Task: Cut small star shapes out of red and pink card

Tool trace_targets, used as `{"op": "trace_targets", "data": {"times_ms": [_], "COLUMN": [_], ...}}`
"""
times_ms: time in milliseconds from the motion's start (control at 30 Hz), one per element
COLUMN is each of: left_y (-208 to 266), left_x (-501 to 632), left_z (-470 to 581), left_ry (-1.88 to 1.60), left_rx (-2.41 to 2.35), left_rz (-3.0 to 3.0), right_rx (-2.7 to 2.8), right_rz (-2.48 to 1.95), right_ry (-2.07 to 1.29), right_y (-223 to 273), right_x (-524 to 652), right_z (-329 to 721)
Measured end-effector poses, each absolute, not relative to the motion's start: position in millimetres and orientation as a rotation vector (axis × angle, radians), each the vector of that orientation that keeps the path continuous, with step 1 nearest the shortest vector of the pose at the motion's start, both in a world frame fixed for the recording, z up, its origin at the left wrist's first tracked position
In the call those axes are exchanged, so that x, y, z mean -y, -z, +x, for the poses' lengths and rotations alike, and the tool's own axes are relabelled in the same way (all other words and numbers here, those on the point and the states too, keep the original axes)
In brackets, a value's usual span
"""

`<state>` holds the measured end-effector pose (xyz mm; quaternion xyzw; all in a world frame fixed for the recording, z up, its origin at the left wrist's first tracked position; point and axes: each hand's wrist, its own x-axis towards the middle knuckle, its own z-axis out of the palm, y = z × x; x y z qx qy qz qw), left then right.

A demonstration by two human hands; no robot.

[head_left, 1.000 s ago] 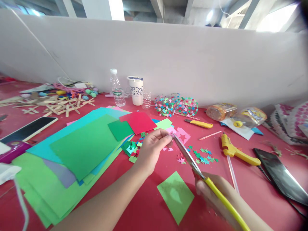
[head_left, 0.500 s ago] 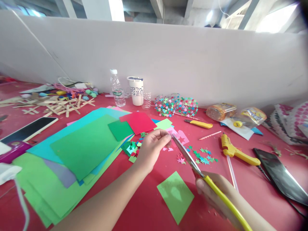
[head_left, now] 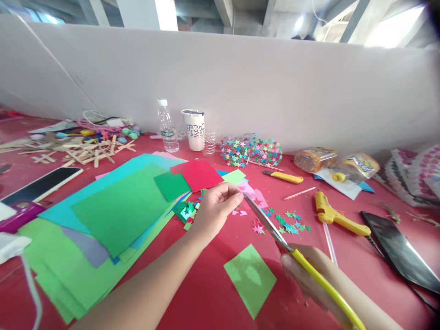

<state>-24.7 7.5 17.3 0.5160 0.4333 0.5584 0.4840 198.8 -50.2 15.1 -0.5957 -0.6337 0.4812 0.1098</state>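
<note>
My left hand (head_left: 220,204) is closed in a pinch on a pink paper (head_left: 257,197) with star-shaped cuts, partly covered by the fingers and blades. In my right hand (head_left: 305,266) is a pair of scissors (head_left: 268,224) with yellow handles, its blades close together and pointing up-left, the tip by my left fingertips. Below the blades lies a light green paper square (head_left: 250,279). Small cut stars (head_left: 290,224) in green, blue and pink are scattered right of the blades. Green paper scraps (head_left: 184,211) lie left of my left hand.
Stacked coloured sheets (head_left: 120,206) cover the left side, near a phone (head_left: 44,185) and wooden sticks (head_left: 92,153). Behind stand a water bottle (head_left: 167,128) and a cup (head_left: 195,130). To the right lie a box cutter (head_left: 285,177), a glue gun (head_left: 338,217) and another phone (head_left: 398,247).
My left hand and the scissors' tip have shifted slightly left and up. The pink paper shows a little farther left. Both grips stay the same.
</note>
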Motion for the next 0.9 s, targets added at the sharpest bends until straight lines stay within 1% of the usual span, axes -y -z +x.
{"op": "trace_targets", "data": {"times_ms": [633,900], "left_y": [-18,-16], "left_x": [-6,-7], "left_z": [-21,-23], "left_ry": [-1.380,-1.375], "left_rx": [-1.057,-1.047], "left_rz": [1.207,1.209], "right_rx": [1.790,1.814], "right_rz": [-1.634,-1.675], "right_ry": [-1.484,-1.495], "right_y": [-4,-4], "right_x": [50,48], "right_z": [201,201]}}
